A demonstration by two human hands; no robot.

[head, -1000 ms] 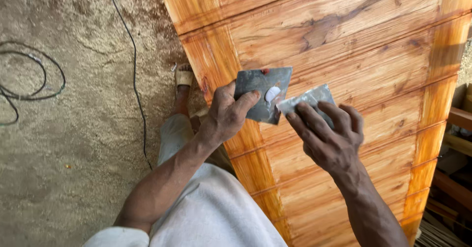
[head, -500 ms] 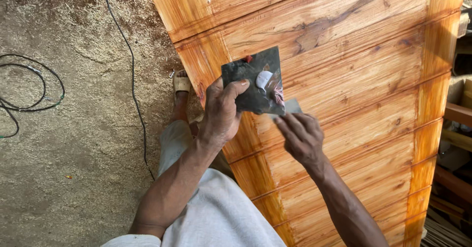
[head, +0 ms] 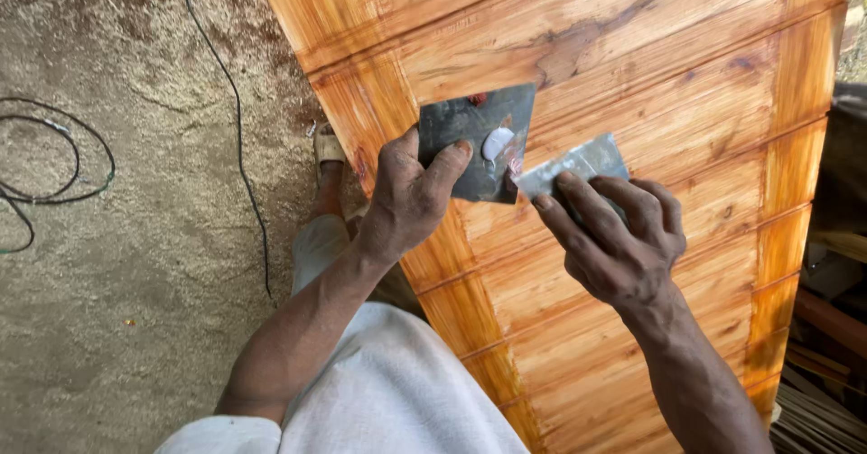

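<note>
My left hand [head: 408,199] grips a dark square metal plate [head: 474,138] that carries a small dab of white putty [head: 496,142] and a reddish smear. My right hand [head: 614,237] holds a second, lighter metal scraper blade [head: 578,163], its left edge touching the dark plate's right side. Both plates hover over an orange-stained wooden door panel [head: 650,84] with grooved boards and visible grain.
The floor at left is covered in sawdust [head: 117,264], with a black cable [head: 237,129] running down it and a looped wire [head: 54,160] at far left. My sandalled foot [head: 327,147] shows beside the door's edge. Stacked timber [head: 831,327] lies at lower right.
My right hand has drawn the lighter blade out from under the dark plate and moved it right. The dark plate has tilted slightly and stayed in my left hand.
</note>
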